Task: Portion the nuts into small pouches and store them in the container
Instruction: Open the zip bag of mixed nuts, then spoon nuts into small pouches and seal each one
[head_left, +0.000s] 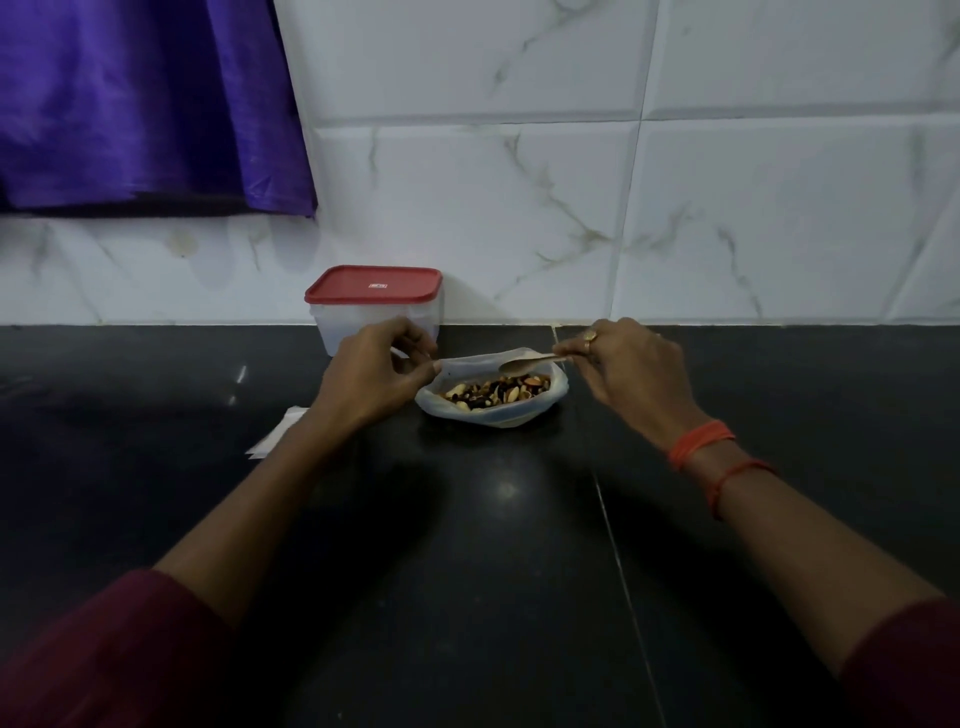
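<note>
Starting out, it seems: left hand (382, 371) pinches the bag (493, 415) rim, right hand (631, 364) grasps a spoon (522, 365) over the nuts (496, 392); pouches (278, 434) lie flat, container (374, 312) lidded.

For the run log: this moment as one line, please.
left hand pinches bag rim | right hand holds spoon above nuts | container lidded, by wall | pouches flat on counter
</note>
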